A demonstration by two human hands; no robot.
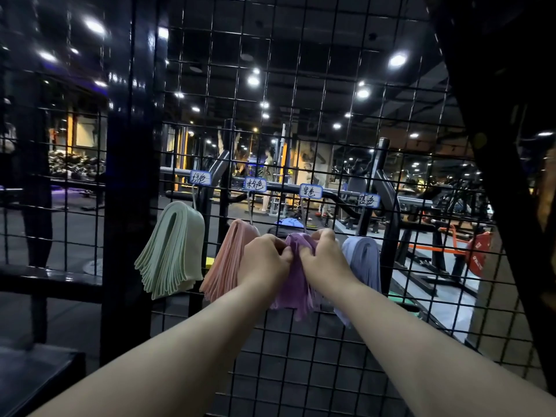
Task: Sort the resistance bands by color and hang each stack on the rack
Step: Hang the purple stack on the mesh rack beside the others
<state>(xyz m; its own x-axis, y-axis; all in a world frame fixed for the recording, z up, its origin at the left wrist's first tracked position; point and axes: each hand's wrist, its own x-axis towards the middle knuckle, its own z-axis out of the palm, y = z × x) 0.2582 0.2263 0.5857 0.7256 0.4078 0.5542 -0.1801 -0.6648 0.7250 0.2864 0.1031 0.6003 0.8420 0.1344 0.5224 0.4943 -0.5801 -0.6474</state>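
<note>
Head view: left hand [264, 260] and right hand [323, 257] are each holding a tight grip on the folded top of the purple rubber band stack [293, 293], probably seating it on its hook on the black wire-grid rack [301, 356]. The pink band stack [228, 260] and blue band stack [362, 260] are hanging just beside it, crowding both hands. The pale green band stack [174, 251] is hanging further left.

We can't see the top of the purple band stack [293, 293], both our left hand [264, 263] and right hand [323, 260] cover it. Blue band stack [365, 260] beside the right hand is partly behind our forearm [406, 326].
</note>
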